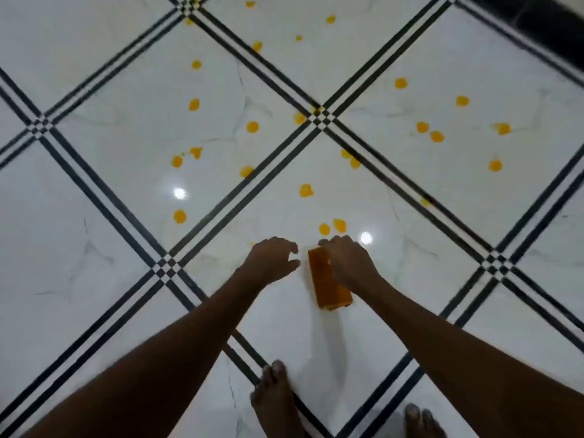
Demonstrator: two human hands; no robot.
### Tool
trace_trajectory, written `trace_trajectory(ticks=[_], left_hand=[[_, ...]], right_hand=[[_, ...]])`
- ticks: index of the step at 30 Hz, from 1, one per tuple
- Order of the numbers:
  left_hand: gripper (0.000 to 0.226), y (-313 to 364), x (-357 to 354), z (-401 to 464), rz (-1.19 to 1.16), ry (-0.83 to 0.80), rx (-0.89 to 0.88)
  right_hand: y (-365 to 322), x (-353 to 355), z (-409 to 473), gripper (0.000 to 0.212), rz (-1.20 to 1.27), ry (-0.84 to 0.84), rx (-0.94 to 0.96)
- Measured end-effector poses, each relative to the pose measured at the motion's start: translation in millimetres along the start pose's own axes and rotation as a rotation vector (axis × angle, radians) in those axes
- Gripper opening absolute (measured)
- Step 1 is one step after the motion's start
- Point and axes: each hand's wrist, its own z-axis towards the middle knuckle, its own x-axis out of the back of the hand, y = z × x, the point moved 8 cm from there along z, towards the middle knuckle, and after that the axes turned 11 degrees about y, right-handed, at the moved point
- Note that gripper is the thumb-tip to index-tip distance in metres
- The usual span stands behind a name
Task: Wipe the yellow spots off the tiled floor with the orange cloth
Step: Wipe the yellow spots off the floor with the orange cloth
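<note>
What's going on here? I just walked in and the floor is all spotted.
A person bends over the tiled floor, cleaning up. The right hand rests on a folded orange cloth lying on the floor, while the left hand hovers beside it with loosely curled fingers, holding nothing. Many yellow spots still dot the tiles ahead, the nearest just beyond the cloth. Bare feet show below.
</note>
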Motion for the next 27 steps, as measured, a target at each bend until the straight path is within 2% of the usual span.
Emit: trace_trajectory(ticks=[2,6,8,10,12,14,16,19,23,25,27], left_hand=[[0.041,-4,-20,12,-0.045,-0.031,-0.016],[0.04,-13,-39,33,-0.081,-0.007,-0.054],[0.039,-19,-45,43,-0.118,0.014,-0.053],[0.037,-21,-53,49,-0.25,-0.019,-0.044],[0.034,-17,-57,50,-0.403,-0.096,-0.046],[0.028,-9,-58,50,-0.529,-0.184,-0.035],[0.029,0,-50,49,-0.579,-0.197,-0.041],[0.026,8,-31,49,-0.522,-0.138,-0.07],[0.015,18,2,33,-0.397,-0.161,-0.162],[0.008,18,31,30,-0.316,-0.064,-0.163],[0.009,21,70,33,-0.239,0.112,-0.164]], right_hand=[[-1,-19,13,0.056,-0.023,0.065,0.054],[-8,-51,37,0.037,-0.191,0.17,0.277],[-10,-50,45,0.032,-0.189,0.207,0.373],[-10,-46,51,0.024,-0.077,0.104,0.391],[-4,-35,59,0.016,0.068,0.024,0.317],[0,-16,62,0.019,0.22,-0.043,0.266],[1,10,66,0.022,0.329,-0.041,0.231],[3,42,60,0.023,0.444,-0.039,0.21],[13,68,40,0.018,0.516,-0.05,0.249],[22,85,37,0.016,0.57,-0.006,0.261],[33,107,40,0.015,0.648,0.084,0.255]])
